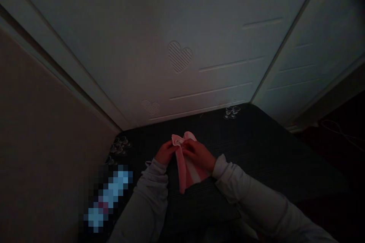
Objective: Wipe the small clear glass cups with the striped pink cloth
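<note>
A pink cloth [183, 171] with a paler stripe hangs from my two hands over the dark table [248, 152]. My left hand [165, 152] is closed on its upper left edge. My right hand [199, 154] pinches the cloth near its top, close to my left fingertips. The upper edge is bunched between the hands, and the lower part spreads down towards the tabletop. The room is dim, so the fingertips are hard to make out.
Small clear glasses [232, 111] stand at the table's back edge; several more [121, 144] are at the left. A bright pixelated area [110, 197] lies at the lower left. White panels with embossed hearts [180, 57] rise behind the table.
</note>
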{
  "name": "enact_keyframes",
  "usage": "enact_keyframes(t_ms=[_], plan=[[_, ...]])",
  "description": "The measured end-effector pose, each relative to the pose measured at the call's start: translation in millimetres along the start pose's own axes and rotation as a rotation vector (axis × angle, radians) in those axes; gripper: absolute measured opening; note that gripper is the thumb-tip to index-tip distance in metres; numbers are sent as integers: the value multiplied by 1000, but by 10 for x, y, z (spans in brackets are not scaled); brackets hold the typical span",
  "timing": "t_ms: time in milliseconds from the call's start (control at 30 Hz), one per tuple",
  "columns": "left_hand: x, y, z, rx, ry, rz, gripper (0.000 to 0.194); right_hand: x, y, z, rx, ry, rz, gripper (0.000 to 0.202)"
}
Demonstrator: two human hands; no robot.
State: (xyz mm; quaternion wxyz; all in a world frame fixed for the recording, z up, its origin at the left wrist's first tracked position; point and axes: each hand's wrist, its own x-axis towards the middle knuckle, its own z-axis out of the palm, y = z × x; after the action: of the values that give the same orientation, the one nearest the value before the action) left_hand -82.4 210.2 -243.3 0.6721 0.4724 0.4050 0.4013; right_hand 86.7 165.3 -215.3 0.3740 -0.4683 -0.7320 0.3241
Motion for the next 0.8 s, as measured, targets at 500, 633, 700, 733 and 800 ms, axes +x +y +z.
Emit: enact_keyframes(t_ms=[500,633,700,733,800], plan=[[-31,115,188,-319,125,4,24,-22,7,29,103,-38,-32,36],[-14,84,168,-330,118,18,26,-29,-16,25,88,3,-35,29],[-8,55,148,-286,104,20,25,-34,-25,22,78,0,-32,28],[-5,39,136,-255,95,19,25,-36,-28,20,68,-1,-27,28],[1,9,109,-188,71,21,23,-38,-29,20,38,9,-14,29]])
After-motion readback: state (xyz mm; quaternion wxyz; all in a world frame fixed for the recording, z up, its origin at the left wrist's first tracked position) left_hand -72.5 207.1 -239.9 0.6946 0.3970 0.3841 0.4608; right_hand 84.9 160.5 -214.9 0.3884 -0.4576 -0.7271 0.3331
